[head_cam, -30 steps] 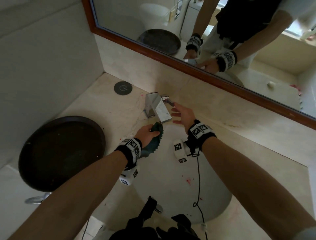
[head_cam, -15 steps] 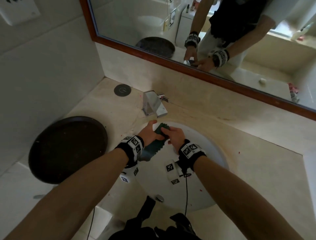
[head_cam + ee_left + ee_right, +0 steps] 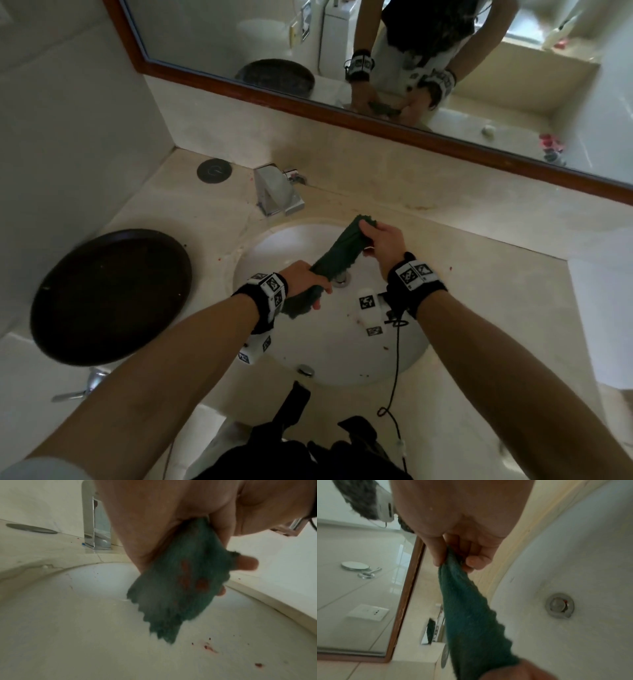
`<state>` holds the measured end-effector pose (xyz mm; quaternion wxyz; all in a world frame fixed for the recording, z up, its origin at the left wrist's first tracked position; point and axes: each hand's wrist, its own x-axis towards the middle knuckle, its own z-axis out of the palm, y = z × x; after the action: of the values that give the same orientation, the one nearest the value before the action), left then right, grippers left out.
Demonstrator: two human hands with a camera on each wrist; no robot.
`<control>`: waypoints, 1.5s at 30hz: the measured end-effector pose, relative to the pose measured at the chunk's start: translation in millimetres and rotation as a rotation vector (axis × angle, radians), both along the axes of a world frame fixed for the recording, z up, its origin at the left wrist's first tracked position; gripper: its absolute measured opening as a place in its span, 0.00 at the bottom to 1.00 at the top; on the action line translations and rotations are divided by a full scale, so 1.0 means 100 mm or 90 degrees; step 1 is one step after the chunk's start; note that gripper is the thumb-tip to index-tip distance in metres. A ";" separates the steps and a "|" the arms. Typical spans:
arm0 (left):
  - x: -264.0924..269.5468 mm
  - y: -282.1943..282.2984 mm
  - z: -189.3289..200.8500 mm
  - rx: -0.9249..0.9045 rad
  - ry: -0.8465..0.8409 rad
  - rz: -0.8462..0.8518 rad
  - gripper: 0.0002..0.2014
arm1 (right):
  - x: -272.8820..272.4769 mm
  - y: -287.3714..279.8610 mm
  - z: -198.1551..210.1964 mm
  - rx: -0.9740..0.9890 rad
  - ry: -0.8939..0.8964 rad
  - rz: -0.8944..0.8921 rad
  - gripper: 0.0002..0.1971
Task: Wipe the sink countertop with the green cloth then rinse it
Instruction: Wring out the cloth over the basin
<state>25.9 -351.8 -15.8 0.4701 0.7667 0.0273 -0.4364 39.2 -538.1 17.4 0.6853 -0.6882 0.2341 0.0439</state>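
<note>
Worktop (image 3: 445, 308) of pale stone runs round the white sink (image 3: 274, 346), with red specks on both; the tap (image 3: 277, 192) stands at the sink's far rim and no water can be seen running from it. Half a second ago both hands were bunched together on the cloth just under the tap; now they have drawn apart and pulled it into a taut roll over the bowl, which reads as wringing, so the rinse looks close to done, though the specks on the stone suggest the wiping was not thorough. The green cloth (image 3: 337, 253) hangs above the drain (image 3: 341, 281), its long axis slanting from the near left up to the far right, away from the tap. The left hand (image 3: 303, 279) clenches the lower, nearer end, a scalloped tail with reddish stains hanging below its fist; the right hand (image 3: 383, 241) grips the upper end, fingers (image 3: 476, 561) curled round the cloth.
</note>
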 end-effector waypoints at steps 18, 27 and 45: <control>0.20 -0.36 0.42 -0.101 -0.044 0.147 0.22 | -0.21 0.16 -0.35 0.125 0.062 0.098 0.26; 0.45 -0.36 0.40 -0.062 -0.021 0.295 0.22 | -0.06 0.43 -0.39 -0.002 0.058 0.079 0.29; 0.53 -0.10 0.32 0.374 -0.518 -0.301 0.29 | 0.29 0.15 -0.30 0.137 0.267 0.308 0.16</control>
<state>78.9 -361.7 16.3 0.0981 0.9575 -0.2089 -0.1728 68.2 -522.8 -12.8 0.6605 -0.6234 0.1939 0.3709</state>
